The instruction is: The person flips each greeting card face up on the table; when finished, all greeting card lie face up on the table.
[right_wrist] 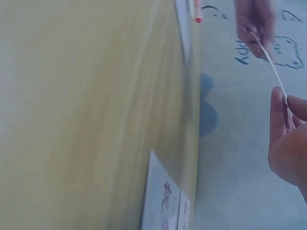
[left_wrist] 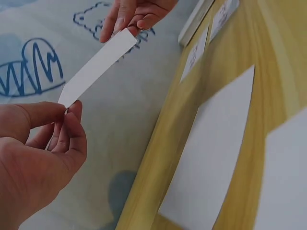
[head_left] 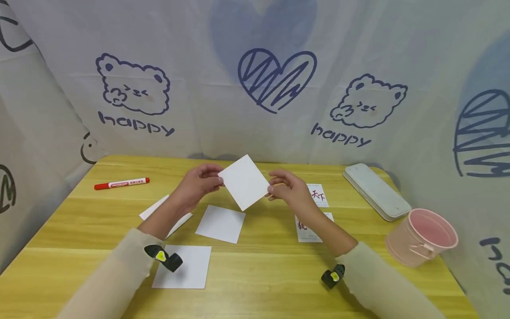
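The left arm (head_left: pixel 163 217) and right arm (head_left: pixel 327 228) extend forward, angled inward, bare beyond pale cream cloth sleeves (head_left: pixel 113 272). The bare left hand (head_left: pixel 196 182) holds thumb and bent fingers in a pinch; the bare right hand (head_left: pixel 291 188), facing it across a gap, pinches likewise.

White card held up like a diamond

So this white card (head_left: pixel 244 182) is a thin square, and the side I can see is totally blank. One corner's up, one's down, and it's off the table (head_left: pixel 259 274). The person's left hand (head_left: pixel 199 181) pinches one side corner, their right hand (head_left: pixel 292 191) the opposite one. Edge-on, it's basically a pale line.
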Available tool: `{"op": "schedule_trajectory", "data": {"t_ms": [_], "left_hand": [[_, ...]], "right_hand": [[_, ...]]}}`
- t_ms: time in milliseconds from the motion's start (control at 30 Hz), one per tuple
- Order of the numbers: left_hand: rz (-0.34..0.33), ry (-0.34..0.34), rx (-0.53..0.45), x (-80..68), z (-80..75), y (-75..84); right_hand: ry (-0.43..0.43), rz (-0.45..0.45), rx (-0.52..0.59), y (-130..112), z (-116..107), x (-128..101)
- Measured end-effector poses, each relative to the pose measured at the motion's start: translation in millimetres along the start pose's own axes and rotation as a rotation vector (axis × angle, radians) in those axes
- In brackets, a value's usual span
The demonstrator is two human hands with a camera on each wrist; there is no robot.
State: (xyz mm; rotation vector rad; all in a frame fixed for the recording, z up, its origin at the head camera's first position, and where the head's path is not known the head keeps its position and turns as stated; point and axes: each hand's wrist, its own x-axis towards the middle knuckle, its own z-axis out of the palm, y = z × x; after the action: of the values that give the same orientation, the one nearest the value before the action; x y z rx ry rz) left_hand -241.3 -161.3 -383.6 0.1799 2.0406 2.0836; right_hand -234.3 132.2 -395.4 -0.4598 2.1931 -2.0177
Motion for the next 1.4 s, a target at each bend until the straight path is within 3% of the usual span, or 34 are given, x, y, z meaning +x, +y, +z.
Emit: {"op": "schedule_trajectory", "data": {"t_ms": [200, 400, 767, 933, 1167, 1300, 1400], "left_hand": [[-0.004, -0.021, -0.069, -5.3, 28.3, -2.6], [-0.003, -0.037, -0.114, -7.9, 43.7, -8.3], [-0.015, -0.063, -0.149, -9.8, 48.0, -19.6], [-0.027, -0.049, -0.15, -9.8, 50.0, -21.8], [0.031, -0.01, 0.047, -8.6, 54.6, -25.2], [0.114, 0.016, 0.175, -16.8, 60.7, -18.9], [0.201, -0.017, 0.237, -27.7, 73.8, -10.5]], "right_hand": [[0.027, 0.012, -0.051, -1, -22, -31], [-0.011, 0.018, -0.189, -7, -35, -53], [-0.122, -0.024, -0.26, -14, -33, -63], [-0.121, -0.065, -0.253, -14, -32, -64], [0.04, -0.166, -0.223, -12, -31, -65], [0.136, -0.226, -0.239, -14, -28, -66], [0.168, -0.235, -0.246, -17, -25, -67]]}}
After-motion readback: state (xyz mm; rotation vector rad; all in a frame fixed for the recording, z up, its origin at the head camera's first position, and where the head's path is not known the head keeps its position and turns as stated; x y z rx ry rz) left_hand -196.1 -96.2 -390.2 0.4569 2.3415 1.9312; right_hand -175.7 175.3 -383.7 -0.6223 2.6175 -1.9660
